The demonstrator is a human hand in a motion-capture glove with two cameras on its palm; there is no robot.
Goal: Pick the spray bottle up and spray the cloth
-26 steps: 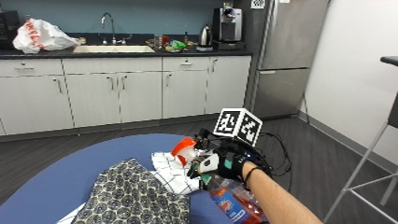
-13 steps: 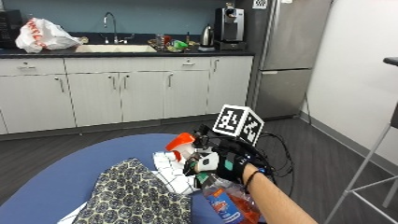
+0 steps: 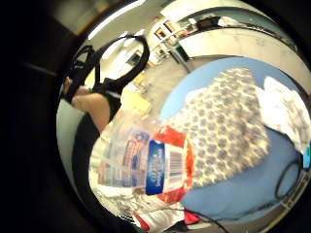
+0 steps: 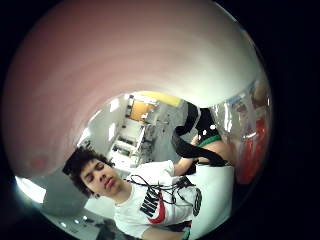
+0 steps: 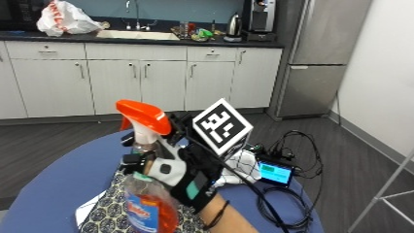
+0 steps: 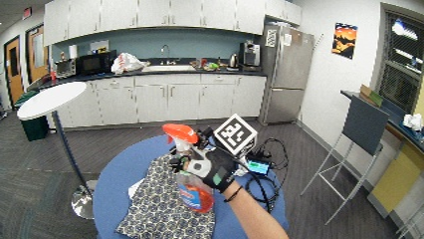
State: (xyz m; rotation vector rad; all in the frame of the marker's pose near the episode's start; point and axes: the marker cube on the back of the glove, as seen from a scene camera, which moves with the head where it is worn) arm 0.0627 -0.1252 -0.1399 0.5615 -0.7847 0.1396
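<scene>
Above the desk (image 5: 58,194): we log the spray bottle (image 5: 150,194) lifted clear of the blue top, upright, orange trigger head uppermost, held over the patterned cloth (image 6: 159,199).
Risk, aim: we cannot make out which way the nozzle faces; if it points past the cloth, we judge the spray lands on the desk or on the small screen device (image 5: 276,173) lying near.
Risk, slip: the bottle is held high on its neck, so we judge that shifting a finger to the trigger could let it tilt or drop.
Risk, white cloth (image 3: 286,109): it lies beside the patterned one and may catch stray mist.
Hand (image 5: 178,167): closed, its fingers curled round the bottle's neck below the trigger head.
Contact: we see it touch nothing but the bottle.
</scene>
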